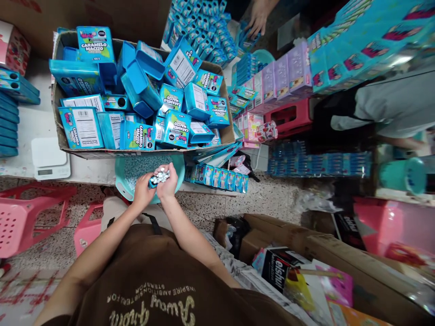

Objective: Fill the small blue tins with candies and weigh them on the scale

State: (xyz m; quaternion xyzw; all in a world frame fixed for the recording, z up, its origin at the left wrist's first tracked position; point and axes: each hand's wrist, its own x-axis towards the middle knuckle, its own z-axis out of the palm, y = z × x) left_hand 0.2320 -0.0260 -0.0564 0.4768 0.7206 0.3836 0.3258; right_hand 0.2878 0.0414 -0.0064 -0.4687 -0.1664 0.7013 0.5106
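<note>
Over a turquoise basin filled with small pale blue candies, my two hands are close together. My left hand is closed around a small blue box, mostly hidden by the fingers. Cupped beside it, my right hand holds a heap of white-looking wrapped candies at the box's mouth. Whether some of them lie inside the box I cannot tell. Just beyond the basin stands a cardboard carton piled with blue candy boxes.
A white scale sits left of the carton. Pink stools stand at the left. Right of the basin is a row of blue boxes. A co-worker's hand reaches among boxes at the top; another person stands at right.
</note>
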